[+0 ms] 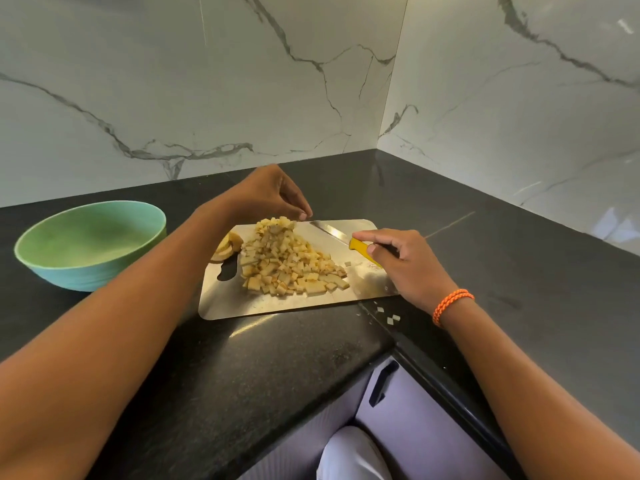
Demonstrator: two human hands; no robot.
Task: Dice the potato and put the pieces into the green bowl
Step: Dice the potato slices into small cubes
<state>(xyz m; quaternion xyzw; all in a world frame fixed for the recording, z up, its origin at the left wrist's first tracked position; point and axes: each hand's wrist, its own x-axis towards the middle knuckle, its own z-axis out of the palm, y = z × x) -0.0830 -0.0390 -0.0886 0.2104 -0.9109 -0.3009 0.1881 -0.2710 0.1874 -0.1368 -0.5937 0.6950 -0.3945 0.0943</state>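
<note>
Both forearms bare, no sleeves visible. Right wrist: braided orange cord bracelet [451,304], wound in two loops. Pale lilac garment [349,455] at the lower edge.

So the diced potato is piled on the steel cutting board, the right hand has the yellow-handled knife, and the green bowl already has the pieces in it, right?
Not quite. The head view shows the green bowl empty. The diced potato is piled on the steel cutting board, and the right hand holds the yellow-handled knife.
</note>
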